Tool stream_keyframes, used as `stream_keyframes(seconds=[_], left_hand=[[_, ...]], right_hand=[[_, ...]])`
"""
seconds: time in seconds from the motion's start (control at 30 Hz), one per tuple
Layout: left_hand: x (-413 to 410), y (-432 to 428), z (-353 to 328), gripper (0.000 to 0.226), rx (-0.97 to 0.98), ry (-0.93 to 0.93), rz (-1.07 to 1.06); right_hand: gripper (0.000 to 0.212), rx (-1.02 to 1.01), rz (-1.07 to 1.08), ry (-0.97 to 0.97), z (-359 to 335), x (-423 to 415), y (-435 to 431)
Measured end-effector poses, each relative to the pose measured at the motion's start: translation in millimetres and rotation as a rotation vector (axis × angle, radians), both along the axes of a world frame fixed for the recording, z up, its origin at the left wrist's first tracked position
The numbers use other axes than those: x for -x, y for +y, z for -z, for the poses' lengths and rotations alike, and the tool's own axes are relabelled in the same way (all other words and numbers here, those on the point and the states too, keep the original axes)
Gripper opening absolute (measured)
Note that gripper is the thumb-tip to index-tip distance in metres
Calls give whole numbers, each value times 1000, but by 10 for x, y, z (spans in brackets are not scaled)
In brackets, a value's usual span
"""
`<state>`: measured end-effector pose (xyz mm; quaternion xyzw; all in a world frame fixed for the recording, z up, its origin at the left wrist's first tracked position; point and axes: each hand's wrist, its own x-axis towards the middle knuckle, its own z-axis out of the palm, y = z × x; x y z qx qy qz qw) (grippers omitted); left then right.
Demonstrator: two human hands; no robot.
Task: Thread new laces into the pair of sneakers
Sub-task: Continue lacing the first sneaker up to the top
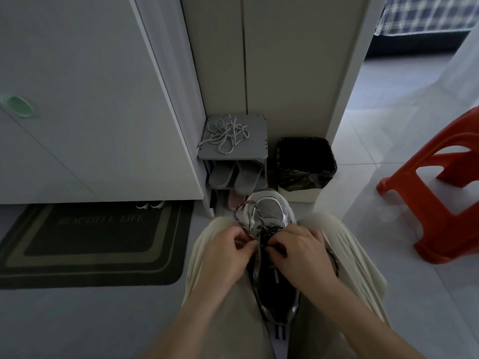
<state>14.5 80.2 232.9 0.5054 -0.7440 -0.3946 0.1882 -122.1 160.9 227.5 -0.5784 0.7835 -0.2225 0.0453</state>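
Note:
A silver and grey sneaker [270, 211] is wedged between my knees, toe pointing away from me. A dark speckled lace [239, 216] loops out over its left side and crosses the lowest eyelets. My left hand [225, 251] pinches that lace at the shoe's left eyelet row. My right hand [298, 251] grips the lace at the right eyelet row, and a stretch of the same lace trails out behind it over my right thigh. A tangle of pale laces [225, 134] lies on top of the small grey shoe rack [256, 149].
Grey slippers [234, 174] stand in the rack. A black-lined bin [304, 164] stands right of it, an orange plastic stool [440, 193] at far right. A dark doormat [93, 244] lies at left under a white cabinet door [90, 112]. Pale tiled floor surrounds me.

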Motion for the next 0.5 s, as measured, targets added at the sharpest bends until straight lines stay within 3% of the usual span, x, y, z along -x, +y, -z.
stream_keyframes(seconds=[0.1, 0.23, 0.37, 0.5], left_hand=[[-27, -31, -8, 17, 44, 48, -80], [-64, -104, -42, 9, -11, 107, -208], [-64, -98, -44, 12, -33, 115, -174], [-18, -48, -10, 14, -59, 58, -54]], right_hand=[[13, 3, 7, 10, -12, 18, 13], [10, 29, 6, 15, -14, 27, 37], [19, -5, 20, 60, 10, -8, 5], [12, -13, 21, 95, 32, -34, -35]])
